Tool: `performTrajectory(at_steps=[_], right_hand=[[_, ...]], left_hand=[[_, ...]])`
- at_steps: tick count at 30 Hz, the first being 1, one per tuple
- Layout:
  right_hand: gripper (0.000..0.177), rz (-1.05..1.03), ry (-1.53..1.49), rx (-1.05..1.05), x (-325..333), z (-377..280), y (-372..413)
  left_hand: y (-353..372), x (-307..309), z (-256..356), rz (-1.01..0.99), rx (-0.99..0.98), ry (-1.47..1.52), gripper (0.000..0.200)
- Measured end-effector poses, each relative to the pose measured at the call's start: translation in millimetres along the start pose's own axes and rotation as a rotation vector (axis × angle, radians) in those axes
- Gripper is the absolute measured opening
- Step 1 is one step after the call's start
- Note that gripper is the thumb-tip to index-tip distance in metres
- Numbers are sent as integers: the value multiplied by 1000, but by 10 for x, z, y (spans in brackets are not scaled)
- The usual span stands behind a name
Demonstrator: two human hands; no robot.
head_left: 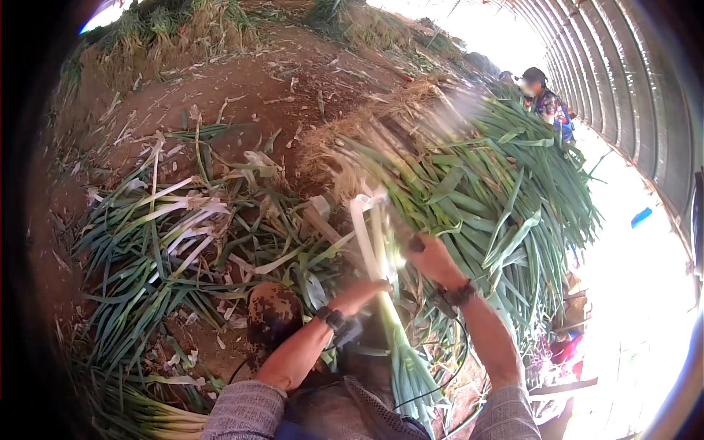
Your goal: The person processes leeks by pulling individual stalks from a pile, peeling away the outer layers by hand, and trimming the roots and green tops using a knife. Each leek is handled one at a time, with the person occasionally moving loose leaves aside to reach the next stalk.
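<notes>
My left hand [362, 295] is closed around a leek [397, 334], whose white shank points away from me while its green leaves hang down over my lap. Pale peeled layers bend over near the root end. Just right of that shank, my right hand [434, 262] is closed on the dark handle of a knife [400, 226]; its greyish blade is blurred and lies alongside the white part. Both wrists carry dark bands with a cable. Close beyond my right hand lies a large heap of untrimmed leeks [469, 198] with dry, straw-like roots.
Cleaned leeks with white shanks [192, 220] lie on the soil to the left, and another bunch [158, 411] is at the lower left. Leaf scraps litter the brown ground [249, 88]. A person [546, 103] is behind the heap, beside the ribbed tunnel wall [609, 73].
</notes>
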State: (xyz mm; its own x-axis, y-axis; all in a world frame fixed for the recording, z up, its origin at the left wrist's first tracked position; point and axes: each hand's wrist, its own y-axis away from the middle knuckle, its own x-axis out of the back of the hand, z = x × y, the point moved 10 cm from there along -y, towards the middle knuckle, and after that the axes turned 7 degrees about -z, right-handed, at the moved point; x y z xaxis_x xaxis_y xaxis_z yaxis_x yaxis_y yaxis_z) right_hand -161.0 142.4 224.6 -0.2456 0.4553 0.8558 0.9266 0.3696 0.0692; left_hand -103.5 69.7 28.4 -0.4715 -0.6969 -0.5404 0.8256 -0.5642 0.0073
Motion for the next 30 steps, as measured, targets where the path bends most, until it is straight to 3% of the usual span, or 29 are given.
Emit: performTrajectory(at_steps=[2, 4, 5, 6, 10, 12, 14, 16, 20, 22, 23, 25, 26, 27, 28, 30], right_hand=[[27, 59, -122, -12, 125, 89, -104], [23, 134, -755, -106, 303, 80, -141], [21, 162, -618, -193, 399, 216, -196], [21, 163, -618, -187, 424, 200, -194], [22, -21, -564, -262, 186, 476, -45], [23, -170, 355, -134, -56, 350, 129], [27, -355, 489, -203, -262, 278, 441], [27, -303, 430, -155, -308, 244, 623], [28, -182, 378, -41, -419, -45, 811], [31, -212, 341, -95, -443, -32, 783], [32, -207, 306, -37, -461, -36, 757], [33, -105, 342, 107, -536, 125, 791], [33, -127, 325, 93, -514, 99, 842], [33, -174, 252, -3, -434, 44, 860], [32, -215, 180, -98, -395, 64, 869], [33, -184, 133, -137, -333, 174, 881]], left_hand=[[20, -39, -87, -48, 42, -42, 32], [129, -58, -254, -37, 187, -9, 29], [101, -89, -310, -31, 112, 128, 20], [183, -102, -365, 30, 159, 248, 16], [247, -58, -470, 43, 99, 523, 25], [279, 94, -423, 101, 93, 632, 24], [343, 337, -294, 188, -37, 730, 22], [458, 438, -228, 282, 35, 765, 21], [473, 485, -101, 217, -54, 725, 16], [510, 517, 67, 220, -156, 605, 14], [523, 646, 149, 312, -224, 592, 12], [622, 1156, 630, 419, -693, -288, 12], [667, 1495, 635, 650, -469, 556, 13], [896, 1453, 1203, 632, -544, 587, 16], [1116, 1560, 1746, 747, -588, 465, 22], [1544, 1685, 2802, 625, -771, 333, 20]])
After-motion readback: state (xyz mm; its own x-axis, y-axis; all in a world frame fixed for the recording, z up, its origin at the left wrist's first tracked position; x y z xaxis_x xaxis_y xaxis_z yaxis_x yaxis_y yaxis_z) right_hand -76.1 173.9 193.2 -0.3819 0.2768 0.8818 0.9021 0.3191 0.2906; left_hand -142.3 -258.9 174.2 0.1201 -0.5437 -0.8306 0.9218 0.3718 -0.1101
